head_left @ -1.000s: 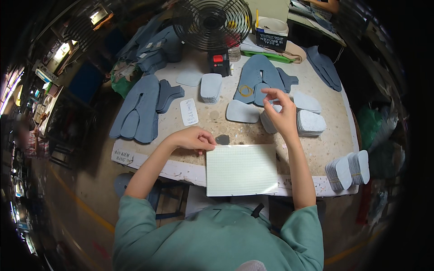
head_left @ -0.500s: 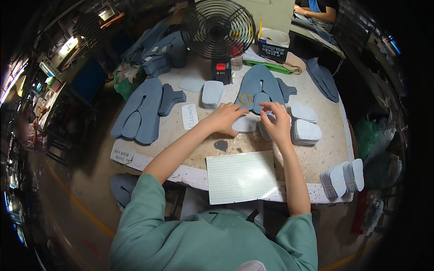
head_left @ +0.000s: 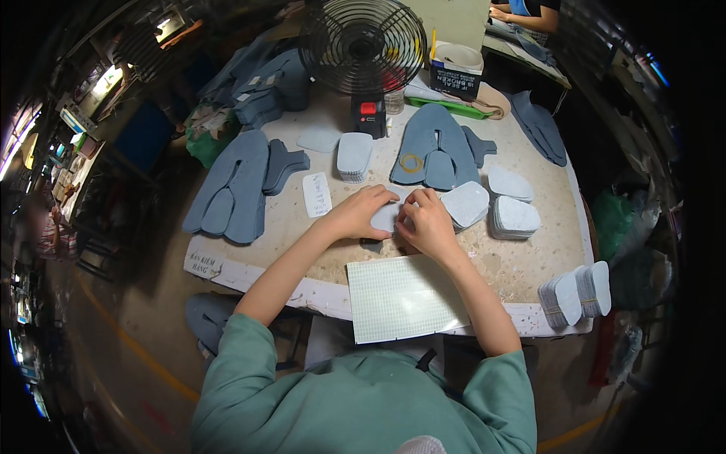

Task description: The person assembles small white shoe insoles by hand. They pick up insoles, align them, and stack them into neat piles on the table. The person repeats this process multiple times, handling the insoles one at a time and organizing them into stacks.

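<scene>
Around a light-grey rounded fabric piece [head_left: 386,218] at the middle of the table curves my left hand [head_left: 358,214], its thumb and fingers at the left and far edges. My right hand [head_left: 427,225] is closed at the right side of the same piece, fingertips bent in against it. Whether it is one piece or a thin stack, I cannot tell. Just right of my right hand lies a stack of similar pale pieces [head_left: 466,203]. Dark-blue shoe-upper pieces [head_left: 435,144], with a yellow rubber band ring [head_left: 411,163] on top, lie beyond my hands.
A gridded sheet [head_left: 406,297] lies at the near edge. Pale stacks [head_left: 514,217] stand to the right, banded ones [head_left: 560,301] at the near right corner. Another pale stack [head_left: 354,157], a written card [head_left: 317,194] and blue uppers [head_left: 229,189] lie left. A fan [head_left: 361,47] stands behind.
My right hand has come left and nearer, from above the pale stack to the piece at my left hand. That stack now shows beside it. My left hand has shifted slightly nearer.
</scene>
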A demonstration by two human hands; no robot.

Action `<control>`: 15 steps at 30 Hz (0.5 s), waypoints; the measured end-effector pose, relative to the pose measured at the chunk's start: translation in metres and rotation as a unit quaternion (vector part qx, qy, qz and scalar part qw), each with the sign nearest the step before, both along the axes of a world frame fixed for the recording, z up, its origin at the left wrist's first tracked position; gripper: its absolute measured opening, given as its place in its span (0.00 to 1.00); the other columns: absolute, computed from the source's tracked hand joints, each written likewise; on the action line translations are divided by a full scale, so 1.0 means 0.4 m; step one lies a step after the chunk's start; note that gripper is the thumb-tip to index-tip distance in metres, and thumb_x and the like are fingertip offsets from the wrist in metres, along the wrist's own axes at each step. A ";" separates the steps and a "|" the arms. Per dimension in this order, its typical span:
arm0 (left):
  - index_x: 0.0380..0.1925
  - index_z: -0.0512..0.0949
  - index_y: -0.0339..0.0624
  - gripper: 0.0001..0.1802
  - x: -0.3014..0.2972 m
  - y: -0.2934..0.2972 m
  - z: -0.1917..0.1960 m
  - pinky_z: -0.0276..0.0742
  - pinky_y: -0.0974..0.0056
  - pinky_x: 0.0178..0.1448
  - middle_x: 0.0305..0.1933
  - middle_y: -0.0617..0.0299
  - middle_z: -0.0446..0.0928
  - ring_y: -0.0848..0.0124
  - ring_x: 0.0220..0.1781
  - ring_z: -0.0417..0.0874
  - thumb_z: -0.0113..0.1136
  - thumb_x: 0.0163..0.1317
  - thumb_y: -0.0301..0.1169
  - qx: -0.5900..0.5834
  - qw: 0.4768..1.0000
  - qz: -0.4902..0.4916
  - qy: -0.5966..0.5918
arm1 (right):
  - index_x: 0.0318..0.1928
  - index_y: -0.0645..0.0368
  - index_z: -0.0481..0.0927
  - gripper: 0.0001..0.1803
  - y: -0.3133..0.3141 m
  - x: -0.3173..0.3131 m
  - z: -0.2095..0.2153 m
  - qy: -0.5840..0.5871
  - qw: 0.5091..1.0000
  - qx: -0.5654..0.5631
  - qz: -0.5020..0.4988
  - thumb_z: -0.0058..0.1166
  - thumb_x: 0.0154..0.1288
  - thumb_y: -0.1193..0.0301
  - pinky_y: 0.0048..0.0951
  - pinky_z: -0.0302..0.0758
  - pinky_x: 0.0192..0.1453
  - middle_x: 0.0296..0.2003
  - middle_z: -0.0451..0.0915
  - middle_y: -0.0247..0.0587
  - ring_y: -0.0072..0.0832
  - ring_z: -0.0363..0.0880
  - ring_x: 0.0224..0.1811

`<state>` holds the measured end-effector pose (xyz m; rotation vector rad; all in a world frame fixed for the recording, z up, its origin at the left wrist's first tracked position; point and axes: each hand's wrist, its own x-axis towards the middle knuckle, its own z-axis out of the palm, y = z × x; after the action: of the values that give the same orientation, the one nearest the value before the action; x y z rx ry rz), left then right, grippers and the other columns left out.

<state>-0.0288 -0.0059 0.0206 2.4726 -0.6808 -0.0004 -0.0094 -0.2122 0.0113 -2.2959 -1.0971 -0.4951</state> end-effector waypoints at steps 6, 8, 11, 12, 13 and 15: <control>0.55 0.74 0.46 0.31 -0.014 0.012 0.005 0.78 0.61 0.53 0.47 0.56 0.78 0.59 0.47 0.80 0.70 0.49 0.34 -0.050 0.999 0.009 0.018 | 0.27 0.62 0.81 0.04 0.020 0.008 -0.009 -0.054 0.996 -0.017 -0.074 0.61 0.48 0.76 0.36 0.76 0.41 0.37 0.75 0.40 0.37 0.73 0.46; 0.55 0.75 0.47 0.28 -0.018 0.015 0.008 0.79 0.62 0.48 0.45 0.56 0.79 0.61 0.42 0.81 0.68 0.51 0.32 -0.101 0.993 0.032 0.052 | 0.29 0.61 0.81 0.05 0.017 0.006 -0.002 -0.048 0.992 -0.017 -0.113 0.62 0.48 0.77 0.36 0.77 0.42 0.38 0.75 0.39 0.37 0.73 0.47; 0.54 0.76 0.47 0.25 -0.015 0.017 0.005 0.79 0.62 0.43 0.44 0.57 0.80 0.63 0.38 0.81 0.65 0.53 0.30 -0.131 0.990 0.044 0.018 | 0.31 0.60 0.82 0.06 0.002 -0.011 0.006 -0.009 0.993 0.000 -0.121 0.62 0.48 0.78 0.36 0.79 0.42 0.38 0.75 0.39 0.37 0.74 0.47; 0.53 0.76 0.47 0.24 -0.014 0.018 0.003 0.79 0.62 0.43 0.44 0.58 0.81 0.64 0.37 0.81 0.64 0.54 0.29 -0.133 0.990 0.044 -0.008 | 0.30 0.60 0.82 0.05 0.002 -0.018 0.006 0.008 0.995 0.011 -0.102 0.61 0.49 0.79 0.36 0.79 0.41 0.37 0.75 0.40 0.37 0.74 0.46; 0.52 0.77 0.47 0.23 -0.013 0.018 0.000 0.79 0.62 0.42 0.44 0.58 0.81 0.64 0.37 0.81 0.64 0.54 0.29 -0.119 0.993 0.026 -0.013 | 0.29 0.61 0.81 0.05 0.003 -0.024 0.004 0.025 0.996 0.023 -0.083 0.59 0.49 0.79 0.35 0.79 0.40 0.36 0.75 0.40 0.37 0.74 0.46; 0.51 0.78 0.46 0.21 -0.013 0.021 -0.004 0.79 0.62 0.42 0.44 0.57 0.80 0.65 0.37 0.81 0.64 0.54 0.29 -0.077 0.997 0.000 -0.006 | 0.30 0.60 0.81 0.05 0.013 -0.030 -0.004 0.037 0.997 0.010 -0.064 0.60 0.50 0.79 0.35 0.79 0.40 0.36 0.75 0.39 0.37 0.75 0.45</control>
<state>-0.0340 0.0024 0.0189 2.3274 -0.6595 0.0647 -0.0215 -0.2070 0.0098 -2.3573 -0.9096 -0.4631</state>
